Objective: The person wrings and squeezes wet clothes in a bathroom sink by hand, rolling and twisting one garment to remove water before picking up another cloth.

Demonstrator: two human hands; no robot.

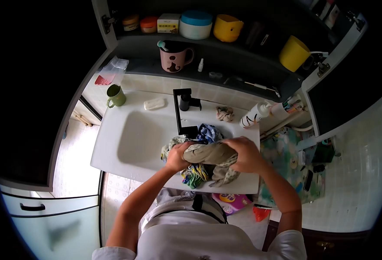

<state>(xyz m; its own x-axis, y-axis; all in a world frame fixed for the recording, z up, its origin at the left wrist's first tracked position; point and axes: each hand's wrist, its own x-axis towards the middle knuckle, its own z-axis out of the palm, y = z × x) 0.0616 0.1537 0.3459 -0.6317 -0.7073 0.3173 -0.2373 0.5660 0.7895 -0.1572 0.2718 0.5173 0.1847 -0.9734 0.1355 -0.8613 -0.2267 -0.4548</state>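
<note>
Counting first, off the head feed. Hands: 2, both bare. Left hand [178, 158] has fingers & thumb closed on the L end of a bunched khaki fabric bundle [210, 154]; right hand [244, 155] grips its R end. Bundle is over the R part of a glossy white washbasin [108, 147], just in front of 1 black square-bent faucet [182, 110]. Touching it: blue patterned cloth [209, 132] behind, green-and-yellow striped cloth [194, 177] in front (can't tell how many separate pcs; folds overlap).

Cups, 4 I can make out: 1 olive-green mug [116, 95] at basin's rear L; 1 pink mug w/ dark print [172, 60] on the lower shelf; 2 yellow, i.e. a rounded yellow cup [227, 28] & a plain yellow mug [294, 54], higher up. Lidded tubs: 3, incl. 1 wide white tub w/ blue lid [195, 28]. White soap bar [155, 104]: 1. Crumpled patterned cloth wad [224, 114]: 1, R of faucet. White pump bottle [255, 115]: 1, rear R corner.

Edges: striped cloth reaches the front rim, the wearer's clothing close by; R forearm crosses the R edge. Spout end is tight above the cloths. Most room is L, btwn L hand & the basin's L wall.
</note>
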